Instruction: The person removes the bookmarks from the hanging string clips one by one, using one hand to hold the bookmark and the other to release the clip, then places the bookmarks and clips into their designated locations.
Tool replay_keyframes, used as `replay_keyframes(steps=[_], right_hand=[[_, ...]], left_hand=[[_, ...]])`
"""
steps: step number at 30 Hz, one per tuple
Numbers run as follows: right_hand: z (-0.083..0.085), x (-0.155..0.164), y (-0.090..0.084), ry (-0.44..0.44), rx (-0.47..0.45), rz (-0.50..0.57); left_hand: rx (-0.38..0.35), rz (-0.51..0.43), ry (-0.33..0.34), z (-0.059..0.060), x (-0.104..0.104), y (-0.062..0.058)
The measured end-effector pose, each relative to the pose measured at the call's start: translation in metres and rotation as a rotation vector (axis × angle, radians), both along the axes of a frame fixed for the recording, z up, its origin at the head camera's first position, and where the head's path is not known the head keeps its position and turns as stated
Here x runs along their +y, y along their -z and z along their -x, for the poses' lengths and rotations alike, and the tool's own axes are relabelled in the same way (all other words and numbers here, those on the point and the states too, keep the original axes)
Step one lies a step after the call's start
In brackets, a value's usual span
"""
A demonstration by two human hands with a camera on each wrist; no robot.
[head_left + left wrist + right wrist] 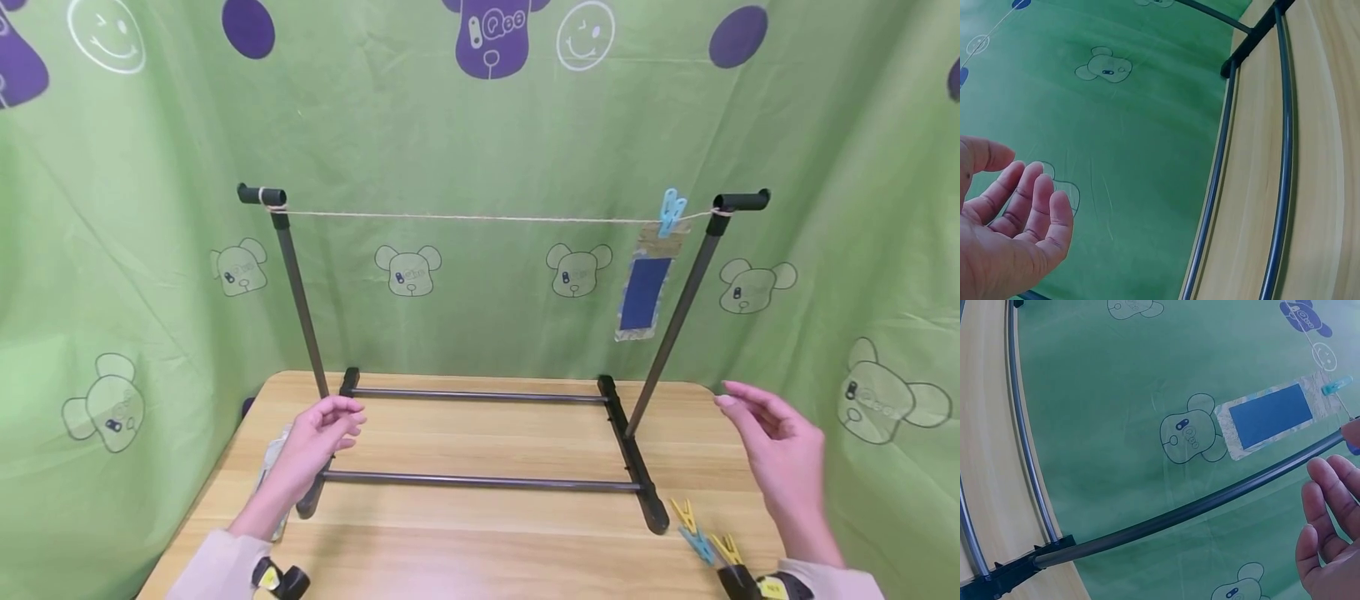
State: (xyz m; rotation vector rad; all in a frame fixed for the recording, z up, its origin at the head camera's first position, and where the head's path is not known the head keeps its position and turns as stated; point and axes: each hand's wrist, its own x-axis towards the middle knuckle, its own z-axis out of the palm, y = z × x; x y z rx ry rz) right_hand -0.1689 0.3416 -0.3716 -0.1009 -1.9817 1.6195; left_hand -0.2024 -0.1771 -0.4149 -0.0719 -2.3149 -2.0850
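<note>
My left hand (322, 437) hovers by the stand's left post with fingers loosely bent and nothing in them. Out past the right post, my right hand (783, 442) is raised, also without anything in its relaxed fingers. A thin string (465, 218) runs between the tops of the two dark posts. Near its right end a light blue clothespin (671, 212) pinches a flat silvery packet with a blue panel (645, 292), which hangs down. Under my left forearm a pale packet (272, 454) lies on the table, partly hidden.
The black stand's base (480, 481) rests on a wooden table (450, 533). By its right foot lie a yellow clothespin (684, 517), a blue clothespin (697, 546) and another yellow clothespin (726, 550), partly hidden by the wrist camera. Green printed curtain (465, 325) surrounds the table.
</note>
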Motion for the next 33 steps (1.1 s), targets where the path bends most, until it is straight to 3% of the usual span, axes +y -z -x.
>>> replay_keyframes(steps=[12, 22, 33], right_hand=[[0.006, 0.000, -0.013, -0.083, -0.005, -0.085], [0.011, -0.002, -0.022, -0.067, 0.015, -0.217], [0.017, -0.002, -0.030, -0.057, 0.044, -0.279]], left_hand=[[0.013, 0.024, 0.032, 0.004, 0.010, -0.006], [0.033, 0.061, 0.042, 0.013, 0.024, -0.010], [0.066, 0.079, 0.097, 0.018, 0.038, -0.018]])
